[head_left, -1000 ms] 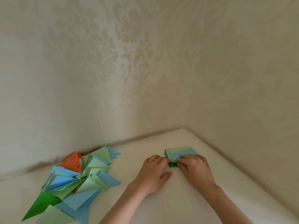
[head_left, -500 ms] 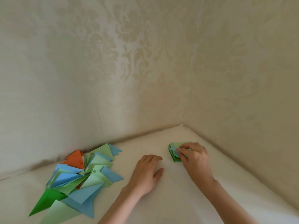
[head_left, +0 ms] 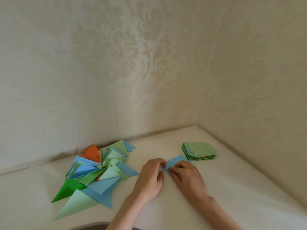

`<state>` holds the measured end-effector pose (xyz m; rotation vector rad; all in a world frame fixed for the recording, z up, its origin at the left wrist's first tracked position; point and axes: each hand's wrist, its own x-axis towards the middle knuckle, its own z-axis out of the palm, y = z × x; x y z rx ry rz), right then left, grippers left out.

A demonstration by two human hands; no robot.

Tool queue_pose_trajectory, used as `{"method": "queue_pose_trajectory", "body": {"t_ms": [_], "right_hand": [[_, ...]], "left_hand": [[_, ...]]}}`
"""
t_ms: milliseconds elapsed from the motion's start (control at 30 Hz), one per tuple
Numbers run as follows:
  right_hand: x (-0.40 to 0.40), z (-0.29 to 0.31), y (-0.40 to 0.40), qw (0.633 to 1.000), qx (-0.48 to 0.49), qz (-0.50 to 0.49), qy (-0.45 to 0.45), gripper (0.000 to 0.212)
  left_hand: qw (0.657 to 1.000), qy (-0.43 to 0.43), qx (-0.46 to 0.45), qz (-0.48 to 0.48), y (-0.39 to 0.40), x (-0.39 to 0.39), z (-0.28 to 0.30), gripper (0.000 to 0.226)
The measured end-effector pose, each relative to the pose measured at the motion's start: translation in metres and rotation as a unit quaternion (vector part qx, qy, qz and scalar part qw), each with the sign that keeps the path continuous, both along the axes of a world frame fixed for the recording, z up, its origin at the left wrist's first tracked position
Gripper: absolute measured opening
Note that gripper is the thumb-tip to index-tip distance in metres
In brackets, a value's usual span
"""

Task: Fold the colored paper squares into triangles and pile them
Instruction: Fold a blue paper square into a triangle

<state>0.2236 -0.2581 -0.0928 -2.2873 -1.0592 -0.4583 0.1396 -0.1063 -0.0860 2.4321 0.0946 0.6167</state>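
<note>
A pale table (head_left: 216, 205) fills the corner under patterned wallpaper (head_left: 116, 63). On its left lies the pile (head_left: 98, 170) of finished triangles — blue, light green, one dark green, some orange — loosely heaped and overlapping, a good many by the look of it. Well apart, near the right wall, sits the stack (head_left: 199, 151) of unfolded squares, light green on top, several layers thick; so by my reckoning the job is well along but not near done. Between them, in front of the person, a blue sheet (head_left: 177, 161) lies on the table. The left hand (head_left: 150, 178) pinches its left corner with curled fingers, and the right hand (head_left: 187, 178) pinches its near edge — a fold seems just begun, no crease visible yet.
</note>
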Motion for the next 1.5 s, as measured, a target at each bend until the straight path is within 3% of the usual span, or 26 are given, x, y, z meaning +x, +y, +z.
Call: {"method": "queue_pose_trajectory", "body": {"t_ms": [267,967,1267,1367,1500], "right_hand": [[0.002,0.006,-0.007,0.979,0.111,-0.014,0.168,0.026],[0.005,0.006,0.002,0.958,0.142,-0.064,0.24,0.029],[0.0,0.003,-0.003,0.978,0.109,-0.055,0.17,0.012],[0.0,0.002,-0.003,0.981,0.097,-0.04,0.165,0.005],[0.001,0.002,-0.004,0.987,0.102,0.002,0.124,0.011]], "left_hand": [[0.999,-0.027,-0.03,0.035,0.001,0.013,-0.004,0.022],[0.988,-0.004,-0.083,0.131,-0.008,0.024,-0.001,0.019],[0.985,0.01,-0.156,0.079,0.001,0.013,0.0,0.044],[0.99,0.004,-0.115,0.079,-0.001,0.011,-0.001,0.049],[0.994,-0.031,-0.071,0.073,-0.003,0.014,-0.004,0.051]]}}
